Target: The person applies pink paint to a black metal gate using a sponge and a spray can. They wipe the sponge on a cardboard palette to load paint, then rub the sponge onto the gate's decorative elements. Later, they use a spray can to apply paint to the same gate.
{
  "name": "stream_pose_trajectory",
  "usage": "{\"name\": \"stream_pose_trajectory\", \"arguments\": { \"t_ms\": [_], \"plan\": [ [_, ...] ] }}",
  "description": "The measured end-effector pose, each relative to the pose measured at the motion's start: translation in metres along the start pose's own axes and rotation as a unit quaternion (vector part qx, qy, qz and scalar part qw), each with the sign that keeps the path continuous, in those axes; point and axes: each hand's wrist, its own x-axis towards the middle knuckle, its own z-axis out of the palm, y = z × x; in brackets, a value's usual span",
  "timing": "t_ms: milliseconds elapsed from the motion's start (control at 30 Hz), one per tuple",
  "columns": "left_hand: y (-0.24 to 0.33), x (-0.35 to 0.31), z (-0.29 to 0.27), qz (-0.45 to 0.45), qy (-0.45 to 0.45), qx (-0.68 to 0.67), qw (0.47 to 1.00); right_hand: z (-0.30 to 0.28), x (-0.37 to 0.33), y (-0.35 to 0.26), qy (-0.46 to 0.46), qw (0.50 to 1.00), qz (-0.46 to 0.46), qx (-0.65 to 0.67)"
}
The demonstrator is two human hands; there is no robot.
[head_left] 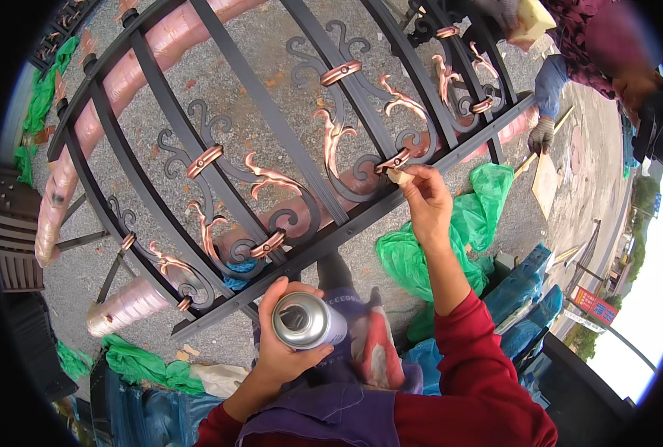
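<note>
My left hand [290, 339] is wrapped round a metal can [299, 319] with a silver top and a dark opening, held below the near rail. Between the thumb and fingers of my right hand [428, 195] is a small pale piece [400, 176], perhaps sponge. It is at a copper-coloured collar [392, 161] low on the black metal railing panel [272, 119]. Black scrolls and copper-coloured leaf ornaments [334, 141] run between the bars. Another collar [269, 243] sits on the railing just above the can.
Pink-wrapped rolls [115, 97] lie under the panel. Green plastic sheeting [402, 261] is beside my right forearm, with blue-wrapped bundles [529, 276] further right. At the upper right, a co-worker's gloved hand [541, 136] is near the panel's end; a yellowish block [531, 22] is above it.
</note>
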Motion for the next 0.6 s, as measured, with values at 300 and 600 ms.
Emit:
{"name": "stream_pose_trajectory", "arguments": {
  "t_ms": [300, 600],
  "plan": [
    [-0.03, 0.021, 0.001, 0.039, -0.044, 0.024, 0.998, -0.019, 0.094, -0.008, 0.029, 0.989, -0.125, -0.075],
    [-0.072, 0.03, 0.038, 0.013, 0.003, -0.028, 1.0, 0.021, 0.13, -0.01, -0.202, 0.912, -0.298, -0.196]
  ]
}}
